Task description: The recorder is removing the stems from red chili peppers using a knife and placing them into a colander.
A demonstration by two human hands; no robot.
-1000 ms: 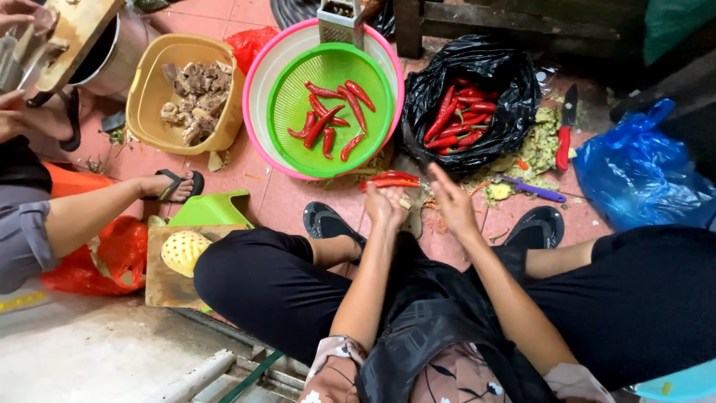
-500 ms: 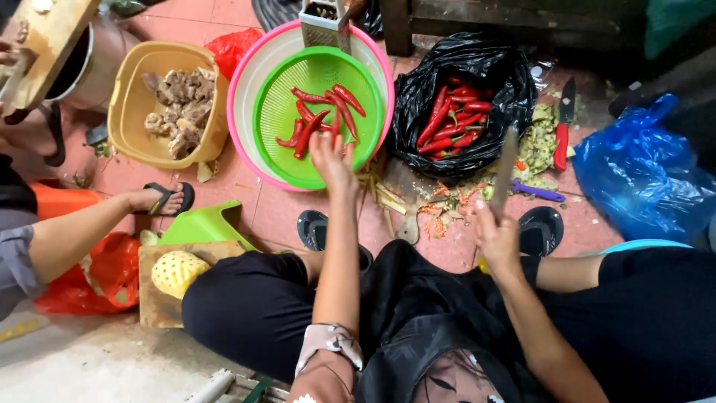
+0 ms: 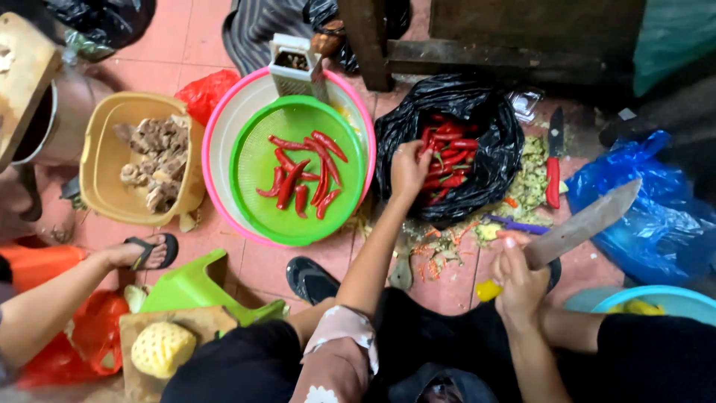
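- Since the earlier frame the left hand (image 3: 409, 170) has been shifted from the green colander (image 3: 257, 160), centre-left of frame, to the black bag (image 3: 492, 160), upper centre.
- Left hand is curled over the red chillies (image 3: 447, 142) in the bag; whether one is gripped cannot be told.
- Right hand (image 3: 518, 280), lower right, is closed round a large knife (image 3: 582, 224), blade angled to upper right.
- Step judged: fetching chillies for trimming; cut ones lie in the colander.
- Next move calls for a firm pinch on one chilli.
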